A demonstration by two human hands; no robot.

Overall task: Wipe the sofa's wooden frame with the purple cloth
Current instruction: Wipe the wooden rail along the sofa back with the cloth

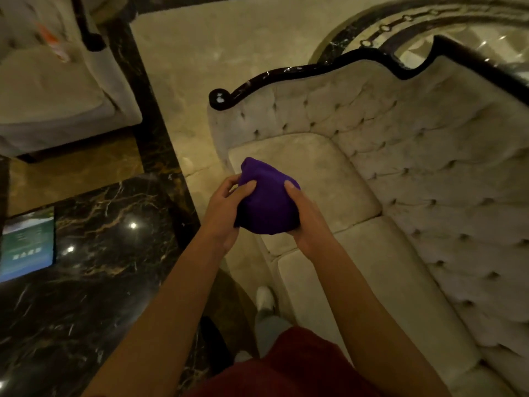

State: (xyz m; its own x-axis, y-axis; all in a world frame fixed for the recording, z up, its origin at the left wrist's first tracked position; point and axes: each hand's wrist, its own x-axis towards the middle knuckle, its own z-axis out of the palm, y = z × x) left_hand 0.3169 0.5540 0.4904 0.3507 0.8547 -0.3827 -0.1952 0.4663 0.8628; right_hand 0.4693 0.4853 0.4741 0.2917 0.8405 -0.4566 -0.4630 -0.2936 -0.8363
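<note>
A bunched purple cloth (pixel 264 196) is held between both hands above the sofa's seat cushion (pixel 329 173). My left hand (pixel 224 209) grips its left side with the thumb on top. My right hand (pixel 305 216) cups its right side. The cream tufted sofa has a dark glossy wooden frame (pixel 300 71) that curves along the top of the armrest and backrest, ending in a scroll at the left. The frame lies well beyond the cloth, apart from both hands.
A black marble table (pixel 94 282) stands to the left with a printed card (pixel 27 245) on it. Another cream sofa (pixel 57 90) sits at the upper left. Polished stone floor (pixel 214 38) runs between the sofas. My legs and white shoe (pixel 264 299) are below.
</note>
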